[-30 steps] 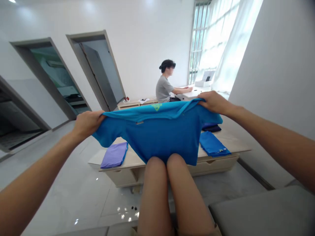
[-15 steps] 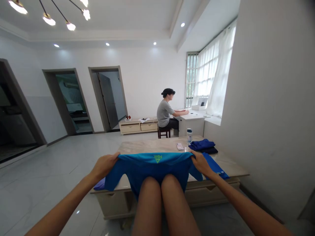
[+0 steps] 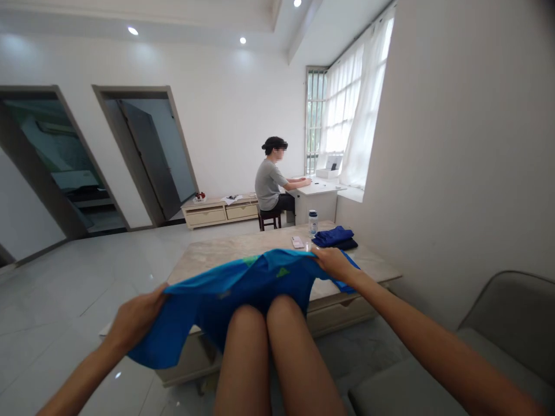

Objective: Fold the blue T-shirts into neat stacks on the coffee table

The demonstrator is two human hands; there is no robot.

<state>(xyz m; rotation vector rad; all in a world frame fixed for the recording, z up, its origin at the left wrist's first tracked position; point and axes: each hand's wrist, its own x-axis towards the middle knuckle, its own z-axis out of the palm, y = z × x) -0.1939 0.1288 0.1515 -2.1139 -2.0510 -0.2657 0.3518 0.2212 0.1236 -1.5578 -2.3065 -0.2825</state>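
Fingers clamped on the blue shirt (image 3: pixel 234 283) at both ends: left hand (image 3: pixel 136 318) near left, right hand (image 3: pixel 332 263) farther right. Top edge slants, rumpled mid-span; level your hands, tension evenly. Shirt's at your knees (image 3: pixel 284 312), near side of table (image 3: pixel 208 248); avoid snagging.

No text, brand or number can be read. The blue T-shirt (image 3: pixel 255 283) bears a green triangular print (image 3: pixel 282 272) and a green patch (image 3: pixel 250 260), both too distorted by folds and blur to make out. Markings on the plastic bottle (image 3: pixel 313 223) are too small to read.
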